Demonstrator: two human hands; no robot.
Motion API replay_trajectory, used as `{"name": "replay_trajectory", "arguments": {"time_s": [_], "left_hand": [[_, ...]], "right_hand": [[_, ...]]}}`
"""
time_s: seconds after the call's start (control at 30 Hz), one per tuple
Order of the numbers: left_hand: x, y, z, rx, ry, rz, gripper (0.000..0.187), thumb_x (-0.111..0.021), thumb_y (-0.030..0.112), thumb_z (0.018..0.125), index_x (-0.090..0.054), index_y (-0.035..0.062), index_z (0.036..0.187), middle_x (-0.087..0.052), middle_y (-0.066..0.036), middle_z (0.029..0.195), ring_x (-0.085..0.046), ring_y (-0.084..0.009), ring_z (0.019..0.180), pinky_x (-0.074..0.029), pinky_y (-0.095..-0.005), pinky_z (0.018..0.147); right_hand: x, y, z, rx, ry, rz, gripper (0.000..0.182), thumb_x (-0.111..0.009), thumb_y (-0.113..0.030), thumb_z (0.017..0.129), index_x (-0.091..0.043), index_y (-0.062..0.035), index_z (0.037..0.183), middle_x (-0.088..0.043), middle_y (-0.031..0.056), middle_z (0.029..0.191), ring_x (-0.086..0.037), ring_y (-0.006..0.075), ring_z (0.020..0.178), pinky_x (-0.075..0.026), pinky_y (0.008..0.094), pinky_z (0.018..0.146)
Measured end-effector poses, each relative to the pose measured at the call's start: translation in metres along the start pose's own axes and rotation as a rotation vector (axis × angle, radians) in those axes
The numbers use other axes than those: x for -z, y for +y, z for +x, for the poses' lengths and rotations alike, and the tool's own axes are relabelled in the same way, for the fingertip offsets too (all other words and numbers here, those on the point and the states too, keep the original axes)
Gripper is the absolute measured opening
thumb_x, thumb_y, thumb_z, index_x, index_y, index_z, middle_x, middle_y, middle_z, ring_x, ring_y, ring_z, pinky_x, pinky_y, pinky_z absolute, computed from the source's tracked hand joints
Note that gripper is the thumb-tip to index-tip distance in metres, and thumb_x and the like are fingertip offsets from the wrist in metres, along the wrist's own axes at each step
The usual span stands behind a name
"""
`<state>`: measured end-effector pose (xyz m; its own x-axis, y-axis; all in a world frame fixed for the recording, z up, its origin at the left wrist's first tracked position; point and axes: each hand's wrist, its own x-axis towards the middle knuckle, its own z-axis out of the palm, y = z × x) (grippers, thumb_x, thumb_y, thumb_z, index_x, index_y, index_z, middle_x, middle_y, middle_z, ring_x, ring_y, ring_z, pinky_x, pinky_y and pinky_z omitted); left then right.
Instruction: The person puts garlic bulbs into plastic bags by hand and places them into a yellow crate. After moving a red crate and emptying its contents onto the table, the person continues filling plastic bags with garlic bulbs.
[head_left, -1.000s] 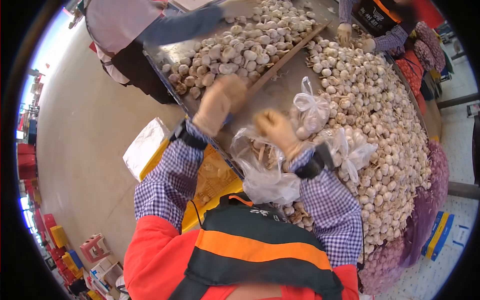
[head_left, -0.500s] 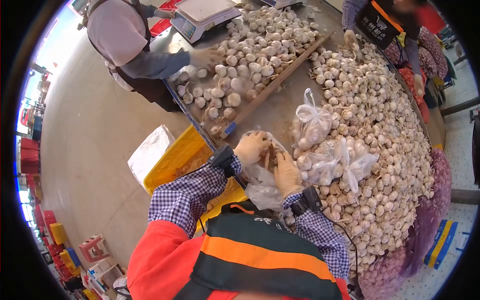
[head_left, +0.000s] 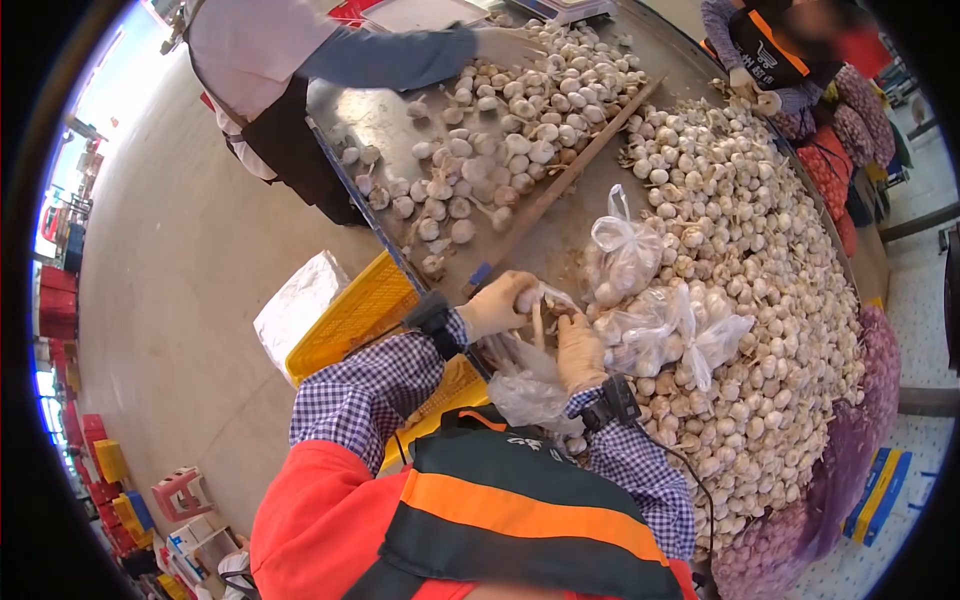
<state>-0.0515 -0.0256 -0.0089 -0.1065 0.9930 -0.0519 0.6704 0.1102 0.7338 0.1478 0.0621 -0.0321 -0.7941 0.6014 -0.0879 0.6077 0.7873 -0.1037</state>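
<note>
My left hand (head_left: 494,304), in a pale glove, is closed with its fingertips on a garlic bulb (head_left: 527,299) at the mouth of a clear plastic bag (head_left: 527,392). Opposite it, my right hand (head_left: 580,355), gloved too, has its fingers curled at the bag's right edge. The bag hangs low between both hands, and a long stem shows in the opening. Just right of my right hand lie knotted clear bags of garlic, one upright bag (head_left: 625,250) and another bag (head_left: 675,330) nearer me.
A large garlic heap (head_left: 750,300) covers the right side. A wooden bar (head_left: 560,185) divides it from loose garlic (head_left: 490,150), where a co-worker's arm (head_left: 400,57) reaches. A yellow crate (head_left: 350,310) stands at the left edge. Another person's hands (head_left: 755,92) are at the far right.
My left hand has drawn slightly left, uncovering the bulb. The co-worker's arm has swung right across the loose garlic. The bar's near end has shifted right. The far person's hands have come together.
</note>
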Motion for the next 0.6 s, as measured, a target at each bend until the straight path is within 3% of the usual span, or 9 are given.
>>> {"name": "replay_trajectory", "arguments": {"time_s": [0.07,0.1,0.13,0.2,0.27,0.37,0.47,0.53,0.6], "left_hand": [[0.011,0.007,-0.003,0.276,0.127,-0.633,0.052,-0.071,0.012,0.074,-0.049,0.0098,0.122,-0.054,-0.011,0.118,-0.057,-0.0265,0.109,-0.049,-0.0348,0.088],[0.011,0.003,-0.002,0.304,0.200,-0.804,0.048,-0.067,0.011,0.082,-0.046,0.0103,0.125,-0.055,-0.008,0.116,-0.058,-0.0210,0.107,-0.050,-0.0308,0.085],[0.015,0.006,-0.003,0.304,0.205,-0.804,0.048,-0.067,0.011,0.082,-0.046,0.0103,0.125,-0.055,-0.008,0.116,-0.058,-0.0210,0.107,-0.050,-0.0308,0.085],[0.028,0.021,-0.007,0.394,0.239,-1.627,0.041,-0.062,0.007,0.088,-0.046,0.0098,0.125,-0.055,-0.007,0.112,-0.058,-0.0201,0.105,-0.050,-0.0297,0.087],[0.024,0.011,-0.011,0.393,0.229,-1.673,0.038,-0.057,0.003,0.091,-0.045,0.0080,0.126,-0.055,-0.007,0.113,-0.058,-0.0190,0.104,-0.050,-0.0288,0.088],[0.013,-0.004,-0.018,0.011,-0.008,-1.714,0.040,-0.058,0.002,0.091,-0.044,0.0071,0.128,-0.055,-0.006,0.116,-0.058,-0.0194,0.105,-0.050,-0.0292,0.088],[0.018,0.008,-0.037,0.282,0.119,-1.705,0.041,-0.057,-0.001,0.090,-0.043,0.0074,0.128,-0.055,-0.007,0.116,-0.059,-0.0195,0.103,-0.051,-0.0289,0.086],[0.015,0.000,-0.045,0.469,0.057,-1.693,0.037,-0.060,0.002,0.089,-0.046,0.0036,0.122,-0.055,-0.007,0.112,-0.058,-0.0162,0.101,-0.048,-0.0264,0.085],[0.029,0.026,-0.053,0.513,0.083,-1.619,0.039,-0.062,0.003,0.087,-0.046,0.0023,0.122,-0.056,-0.009,0.110,-0.057,-0.0152,0.100,-0.048,-0.0269,0.084]], "right_hand": [[0.008,-0.002,0.001,-0.009,-0.040,0.022,0.041,-0.071,-0.015,0.073,-0.054,-0.0090,0.110,-0.055,0.0117,0.109,-0.064,0.0318,0.089,-0.053,0.0414,0.073],[0.013,-0.002,0.000,-0.016,-0.078,0.042,0.041,-0.071,-0.015,0.072,-0.054,-0.0093,0.109,-0.056,0.0114,0.105,-0.064,0.0327,0.087,-0.053,0.0420,0.073],[0.020,-0.002,-0.001,-0.011,-0.077,0.040,0.041,-0.071,-0.015,0.072,-0.054,-0.0093,0.109,-0.056,0.0114,0.105,-0.064,0.0327,0.087,-0.053,0.0420,0.073],[0.036,-0.003,-0.008,-0.009,-0.022,0.298,0.041,-0.072,-0.014,0.072,-0.054,-0.0095,0.109,-0.058,0.0117,0.106,-0.063,0.0349,0.088,-0.053,0.0417,0.075],[0.047,-0.004,-0.016,-0.057,0.006,0.407,0.045,-0.073,-0.015,0.072,-0.054,-0.0095,0.112,-0.058,0.0123,0.108,-0.063,0.0346,0.091,-0.052,0.0408,0.077],[0.054,-0.001,-0.024,-0.091,0.121,0.557,0.052,-0.076,-0.016,0.073,-0.053,-0.0082,0.119,-0.058,0.0137,0.112,-0.062,0.0328,0.094,-0.052,0.0387,0.079],[0.073,0.001,-0.026,-0.089,0.202,0.711,0.052,-0.075,-0.017,0.077,-0.053,-0.0072,0.123,-0.059,0.0138,0.112,-0.062,0.0294,0.096,-0.051,0.0361,0.082],[0.074,0.005,-0.026,-0.103,0.194,0.820,0.049,-0.073,-0.017,0.079,-0.054,-0.0074,0.124,-0.059,0.0132,0.111,-0.062,0.0273,0.098,-0.050,0.0349,0.083],[0.061,0.011,-0.024,-0.225,0.120,1.358,0.049,-0.071,-0.016,0.082,-0.053,-0.0057,0.126,-0.058,0.0077,0.110,-0.059,0.0204,0.095,-0.051,0.0306,0.081]]}}
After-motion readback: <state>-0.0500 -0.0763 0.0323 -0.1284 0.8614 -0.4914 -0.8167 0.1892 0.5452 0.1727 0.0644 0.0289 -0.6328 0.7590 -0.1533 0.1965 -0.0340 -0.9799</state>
